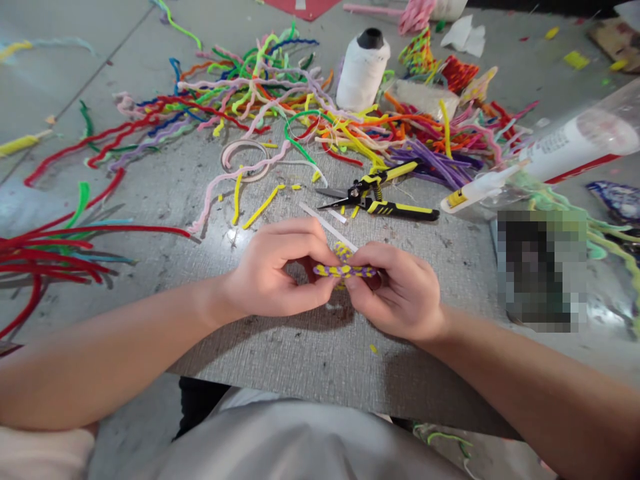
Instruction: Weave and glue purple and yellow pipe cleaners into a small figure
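Observation:
Both hands meet over the near middle of the table. Between them is a small yellow and purple woven pipe-cleaner piece (345,271), with part of it standing up behind and part hanging below. My left hand (285,267) pinches its left end between thumb and forefinger. The right end is pinched by my right hand (400,287) in the same way. Just beyond the fingers lies a thin white strip (323,221). Black and yellow scissors (375,193) rest behind it, blades apart and pointing left. Fingertips hide parts of the woven piece.
A heap of coloured pipe cleaners (260,87) spreads across the back, around a white thread cone (363,70). Red pipe cleaners (50,247) lie at left. A roll of tape (245,160) sits mid-table. At right are a glue bottle (575,143) and a blurred-out object (540,267).

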A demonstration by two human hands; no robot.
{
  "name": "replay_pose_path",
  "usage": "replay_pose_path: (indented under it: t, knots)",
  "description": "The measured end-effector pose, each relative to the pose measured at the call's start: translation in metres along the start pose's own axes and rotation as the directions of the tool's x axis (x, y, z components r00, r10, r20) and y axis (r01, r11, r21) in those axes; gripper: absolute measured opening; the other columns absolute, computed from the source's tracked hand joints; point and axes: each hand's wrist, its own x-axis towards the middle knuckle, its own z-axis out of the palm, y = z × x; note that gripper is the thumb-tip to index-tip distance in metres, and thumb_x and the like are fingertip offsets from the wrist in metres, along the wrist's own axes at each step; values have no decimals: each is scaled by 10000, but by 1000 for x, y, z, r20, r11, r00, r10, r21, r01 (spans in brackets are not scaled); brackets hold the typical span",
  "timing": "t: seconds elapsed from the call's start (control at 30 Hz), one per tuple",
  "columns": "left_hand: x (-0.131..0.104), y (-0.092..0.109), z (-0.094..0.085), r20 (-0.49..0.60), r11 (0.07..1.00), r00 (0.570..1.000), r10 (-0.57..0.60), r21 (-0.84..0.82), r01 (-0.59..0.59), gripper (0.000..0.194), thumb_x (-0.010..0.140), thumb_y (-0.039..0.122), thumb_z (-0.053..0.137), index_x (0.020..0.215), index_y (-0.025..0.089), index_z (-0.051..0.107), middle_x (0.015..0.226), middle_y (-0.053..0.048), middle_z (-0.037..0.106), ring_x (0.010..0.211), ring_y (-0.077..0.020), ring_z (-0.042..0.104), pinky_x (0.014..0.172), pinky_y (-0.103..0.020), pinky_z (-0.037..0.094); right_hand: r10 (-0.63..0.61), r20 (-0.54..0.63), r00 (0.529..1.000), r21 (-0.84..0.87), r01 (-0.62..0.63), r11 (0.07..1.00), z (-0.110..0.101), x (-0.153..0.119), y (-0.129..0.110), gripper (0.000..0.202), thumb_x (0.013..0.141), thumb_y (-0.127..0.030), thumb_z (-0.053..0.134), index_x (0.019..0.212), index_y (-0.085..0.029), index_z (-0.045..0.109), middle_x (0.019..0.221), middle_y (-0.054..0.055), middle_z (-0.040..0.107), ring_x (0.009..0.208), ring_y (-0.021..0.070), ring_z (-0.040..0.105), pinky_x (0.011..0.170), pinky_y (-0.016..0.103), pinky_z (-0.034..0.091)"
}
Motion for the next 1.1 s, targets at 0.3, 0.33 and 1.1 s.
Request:
replay_pose_path:
  t: [0.3, 0.33, 1.1]
  knots:
    - [0, 0, 0, 4, 1000, 1000, 0, 0, 0, 88, 868, 147, 793, 911, 184, 725, 801, -3, 730, 646, -81, 665, 571, -172, 549, -11, -1, 1000, -10, 11, 1000, 1, 0, 0, 182, 925, -122, 656, 1072, -221, 610, 817, -20, 740, 545, 65, 569, 523, 177, 509]
    - [-1, 0, 0, 3, 1000, 1000, -1, -4, 1, 89, 867, 145, 792, 911, 186, 725, 801, -2, 729, 646, -80, 664, 570, -172, 547, -12, -2, 1000, -8, 12, 1000, 1, 0, 0, 183, 924, -122, 657, 1072, -220, 611, 821, -18, 742, 548, 65, 571, 525, 178, 511]
    - [0, 0, 0, 14, 1000, 1000, 15, 3, -15, 81, 867, 129, 794, 904, 153, 726, 789, -13, 723, 654, -71, 667, 594, -152, 545, -5, -2, 1000, 4, 5, 1000, 2, -1, 1, 190, 923, -127, 662, 1076, -232, 620, 822, -23, 736, 542, 72, 565, 506, 192, 485]
